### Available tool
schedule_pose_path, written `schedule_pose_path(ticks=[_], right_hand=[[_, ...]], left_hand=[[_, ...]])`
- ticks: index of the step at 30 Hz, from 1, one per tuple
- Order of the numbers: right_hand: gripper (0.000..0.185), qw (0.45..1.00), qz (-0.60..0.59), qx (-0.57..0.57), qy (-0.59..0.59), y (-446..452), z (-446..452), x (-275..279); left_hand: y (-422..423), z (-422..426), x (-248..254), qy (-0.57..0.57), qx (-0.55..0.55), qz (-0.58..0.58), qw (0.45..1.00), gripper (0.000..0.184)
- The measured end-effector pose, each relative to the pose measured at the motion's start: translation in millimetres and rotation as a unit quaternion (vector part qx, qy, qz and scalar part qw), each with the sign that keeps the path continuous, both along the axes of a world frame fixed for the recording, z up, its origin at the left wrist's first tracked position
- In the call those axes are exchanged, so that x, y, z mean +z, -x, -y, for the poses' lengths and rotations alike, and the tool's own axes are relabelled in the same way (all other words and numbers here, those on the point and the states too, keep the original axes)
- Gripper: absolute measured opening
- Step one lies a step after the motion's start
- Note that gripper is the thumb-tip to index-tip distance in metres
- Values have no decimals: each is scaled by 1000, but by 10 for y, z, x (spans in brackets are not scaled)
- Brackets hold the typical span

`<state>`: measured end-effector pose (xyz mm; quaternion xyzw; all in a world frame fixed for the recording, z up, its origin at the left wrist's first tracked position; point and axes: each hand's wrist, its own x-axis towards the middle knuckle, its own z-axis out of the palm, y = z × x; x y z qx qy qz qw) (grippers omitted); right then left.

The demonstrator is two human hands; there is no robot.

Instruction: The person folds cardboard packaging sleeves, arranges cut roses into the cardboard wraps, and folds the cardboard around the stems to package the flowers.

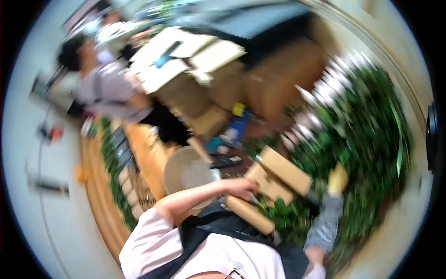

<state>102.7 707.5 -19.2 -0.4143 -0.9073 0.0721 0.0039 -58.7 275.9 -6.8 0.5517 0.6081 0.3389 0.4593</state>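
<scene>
My left hand is bare and closed round a small, thin, greyish thing that blur keeps me from naming. It is over a tan, cardboard-coloured roll or edge, beside a tan cardboard-like block. Some leafy stems lie just below that block. On the right, my right hand wears a yellow glove, with a striped sleeve over the forearm. It touches or reaches into a large heap of green foliage; its fingers are smeared by motion.
A pale round bucket stands beside my left forearm. Pale wrapped flower heads line the foliage. Cardboard boxes stand farther off, near a person in a light shirt. Blue and dark items lie on the floor.
</scene>
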Motion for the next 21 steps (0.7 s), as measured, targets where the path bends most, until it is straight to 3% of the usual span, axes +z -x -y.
schedule_pose_path(ticks=[4, 13, 16, 18, 19, 21], right_hand=[[47, 993, 108, -19, -35, 119, -152, -441], [33, 977, 156, -45, -138, -18, 393, -40], [29, 971, 161, -18, -174, 56, 744, 162], [29, 969, 141, 14, -202, 112, 889, 224], [30, 912, -52, 151, -378, 66, 749, 31], [29, 841, -176, 212, -465, 18, 538, -313]], left_hand=[[-18, 4, -194, -77, 38, 0, 996, 27], [-107, -29, -277, -106, 60, -10, 993, 24], [-102, 7, -122, -68, 72, -6, 995, 23], [-106, -3, -179, -72, 78, 7, 994, 21], [-115, -7, -176, -79, 82, 1, 994, 20], [-130, -12, -260, -107, 82, -7, 991, 19]])
